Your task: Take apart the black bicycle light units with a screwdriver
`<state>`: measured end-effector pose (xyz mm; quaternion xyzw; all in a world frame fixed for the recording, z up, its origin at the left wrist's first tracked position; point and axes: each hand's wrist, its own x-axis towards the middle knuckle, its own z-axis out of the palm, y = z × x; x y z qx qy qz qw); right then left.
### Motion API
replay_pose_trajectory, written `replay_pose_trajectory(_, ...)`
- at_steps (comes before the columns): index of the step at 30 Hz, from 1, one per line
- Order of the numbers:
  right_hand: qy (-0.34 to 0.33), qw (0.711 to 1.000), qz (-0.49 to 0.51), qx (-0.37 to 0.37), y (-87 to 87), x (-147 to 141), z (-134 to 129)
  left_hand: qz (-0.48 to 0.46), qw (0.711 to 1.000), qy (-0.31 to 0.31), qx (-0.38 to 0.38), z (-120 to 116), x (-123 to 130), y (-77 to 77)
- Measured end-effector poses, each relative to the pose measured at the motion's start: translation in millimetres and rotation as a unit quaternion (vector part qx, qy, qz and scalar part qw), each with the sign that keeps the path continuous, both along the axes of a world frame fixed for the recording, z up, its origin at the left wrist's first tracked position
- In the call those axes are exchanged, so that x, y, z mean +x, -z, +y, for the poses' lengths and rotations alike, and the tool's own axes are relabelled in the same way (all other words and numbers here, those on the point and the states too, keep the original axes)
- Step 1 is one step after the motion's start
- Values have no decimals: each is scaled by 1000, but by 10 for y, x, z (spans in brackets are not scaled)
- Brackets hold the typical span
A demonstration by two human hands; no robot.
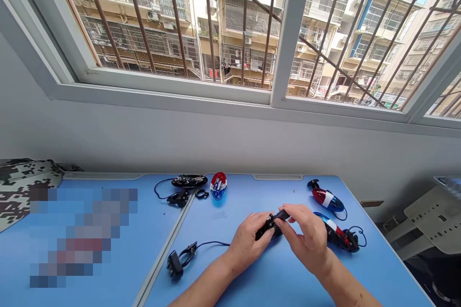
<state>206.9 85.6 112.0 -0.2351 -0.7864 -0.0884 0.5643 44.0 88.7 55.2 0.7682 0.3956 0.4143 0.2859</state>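
Note:
Near the middle of the blue table my left hand (252, 237) is closed round a black device (276, 233), which it partly covers. A thin cable runs left from under that hand to a black clamp-like part (175, 264). The fingers of my right hand (306, 235) pinch a small dark cylindrical piece (282, 215) against the upper part of the black device. Close to my right hand, on its right, lies a red, white and blue device (336, 232) with a black end and a cable.
At the table's back are a black oval device (189, 181) with a cabled part, a black ring-shaped piece (202, 194) and a red and blue oval (218, 186). Another red, white and blue device (327, 200) lies at right. A grey chair (432, 216) stands beyond the table.

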Motion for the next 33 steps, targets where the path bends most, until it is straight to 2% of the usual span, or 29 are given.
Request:
replay_pose_trajectory(27, 5, 1000, 7, -19, 37, -55, 46, 3, 1000, 1, 7, 0, 11, -32)
replay_pose_trajectory(33, 38, 998, 42, -24, 47, -97, 110, 21, 999, -20, 21, 3, 20, -16)
